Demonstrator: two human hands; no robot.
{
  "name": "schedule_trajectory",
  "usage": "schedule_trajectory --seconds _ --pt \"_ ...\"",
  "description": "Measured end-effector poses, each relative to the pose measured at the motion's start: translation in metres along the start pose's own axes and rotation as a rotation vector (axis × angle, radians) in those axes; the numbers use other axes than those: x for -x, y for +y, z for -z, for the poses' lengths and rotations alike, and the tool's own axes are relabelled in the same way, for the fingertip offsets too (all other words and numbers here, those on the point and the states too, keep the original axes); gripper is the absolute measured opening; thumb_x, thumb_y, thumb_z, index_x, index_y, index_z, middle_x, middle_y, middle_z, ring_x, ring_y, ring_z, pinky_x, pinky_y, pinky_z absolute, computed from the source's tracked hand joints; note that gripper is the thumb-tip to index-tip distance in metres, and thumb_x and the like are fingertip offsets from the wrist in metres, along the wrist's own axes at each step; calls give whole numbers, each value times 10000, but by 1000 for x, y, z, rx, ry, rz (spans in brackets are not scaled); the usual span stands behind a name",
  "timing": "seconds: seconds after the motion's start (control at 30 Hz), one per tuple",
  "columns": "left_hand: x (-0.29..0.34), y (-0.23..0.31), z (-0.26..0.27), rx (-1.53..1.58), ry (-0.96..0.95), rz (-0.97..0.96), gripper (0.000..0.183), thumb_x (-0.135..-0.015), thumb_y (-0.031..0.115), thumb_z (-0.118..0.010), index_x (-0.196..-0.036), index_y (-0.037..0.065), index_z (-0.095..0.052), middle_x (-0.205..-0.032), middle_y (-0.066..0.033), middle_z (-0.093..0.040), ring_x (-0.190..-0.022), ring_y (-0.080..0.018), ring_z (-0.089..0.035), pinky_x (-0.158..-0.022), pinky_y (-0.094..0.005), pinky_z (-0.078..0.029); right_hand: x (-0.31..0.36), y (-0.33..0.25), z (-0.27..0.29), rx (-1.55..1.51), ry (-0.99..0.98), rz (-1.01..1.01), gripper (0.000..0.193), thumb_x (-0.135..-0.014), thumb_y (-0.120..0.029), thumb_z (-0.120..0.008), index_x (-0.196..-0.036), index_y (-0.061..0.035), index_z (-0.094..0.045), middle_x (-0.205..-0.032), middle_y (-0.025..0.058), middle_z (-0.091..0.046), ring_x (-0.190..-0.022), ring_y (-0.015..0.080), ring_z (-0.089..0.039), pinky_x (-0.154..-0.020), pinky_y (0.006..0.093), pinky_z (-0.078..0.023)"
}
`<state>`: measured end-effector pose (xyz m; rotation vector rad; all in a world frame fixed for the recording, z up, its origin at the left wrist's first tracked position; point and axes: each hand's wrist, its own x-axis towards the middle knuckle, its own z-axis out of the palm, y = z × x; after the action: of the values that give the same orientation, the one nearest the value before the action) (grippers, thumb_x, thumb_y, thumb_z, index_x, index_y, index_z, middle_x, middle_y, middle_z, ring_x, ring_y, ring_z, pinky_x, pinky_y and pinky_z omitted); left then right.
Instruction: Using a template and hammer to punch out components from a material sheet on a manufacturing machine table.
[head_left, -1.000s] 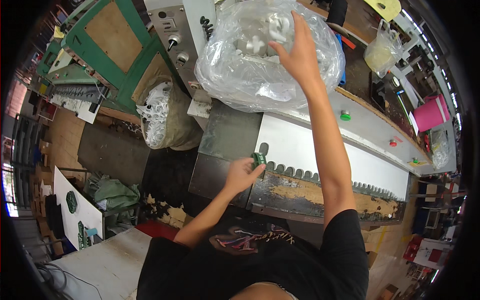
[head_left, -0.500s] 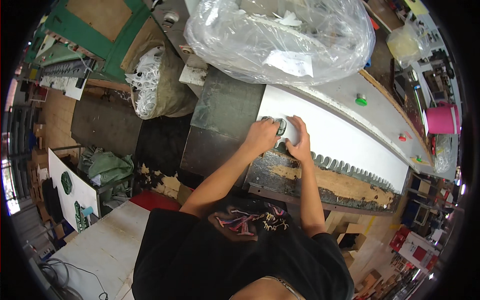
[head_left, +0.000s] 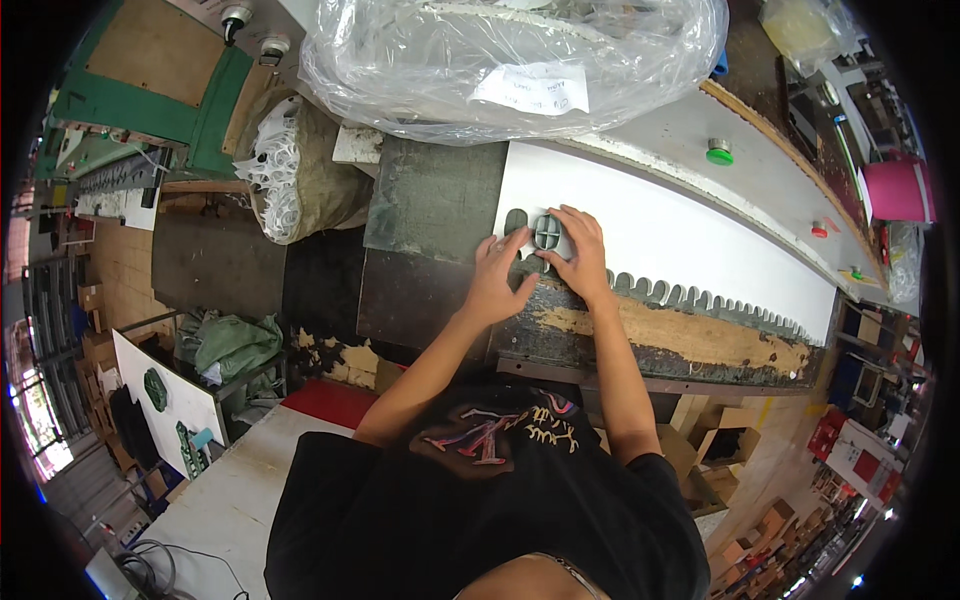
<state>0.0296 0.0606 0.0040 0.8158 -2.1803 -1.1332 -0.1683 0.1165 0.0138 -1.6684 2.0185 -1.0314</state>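
Head view: hands [head_left: 540, 262] on green die [head_left: 547, 231].

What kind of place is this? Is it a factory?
Probably a small factory or workshop. Both hands, left hand and right hand, press a dark oval cutting die onto a white sheet whose edge has a row of punched-out notches. A machine panel with coloured buttons runs behind it.

**Free room and obstacles around the hands**

White sheet [head_left: 680, 235] lies bare to the right of the hands [head_left: 545, 265]. A bulging clear plastic bag [head_left: 510, 60] blocks the far side; a dark plate [head_left: 430, 200] lies flat at left.
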Motion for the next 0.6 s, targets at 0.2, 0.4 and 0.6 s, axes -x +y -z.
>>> schedule_trajectory --seconds 0.2,0.4,0.6 --pt "6 -4 -10 49 40 -9 714 -912 182 -692 -1528 -11 -389 -1497 -209 -509 -1443 -359 -420 -1217 -537 -205 3 -5 -7 7 25 -37 703 -700 -255 -901 -1345 -142 -647 -1381 141 -629 -1332 324 -546 -1191 510 -306" --pt "6 -5 -14 62 75 1 708 -911 174 -688 -1524 -12 -386 -1476 -232 -512 -1429 -366 -432 -1214 -538 -210 3 -4 -7 44 -4 -45 702 -725 -275 -884 -1369 -151 -634 -1397 141 -621 -1341 320 -541 -1201 508 -283" --pt "3 -5 -15 21 63 13 704 -900 154 -687 -1517 -14 -394 -1442 -233 -548 -1374 -370 -491 -1205 -516 -234 5 5 -3 -33 -32 -8 702 -734 -230 -873 -1378 -114 -620 -1392 153 -631 -1339 298 -558 -1212 519 -262"
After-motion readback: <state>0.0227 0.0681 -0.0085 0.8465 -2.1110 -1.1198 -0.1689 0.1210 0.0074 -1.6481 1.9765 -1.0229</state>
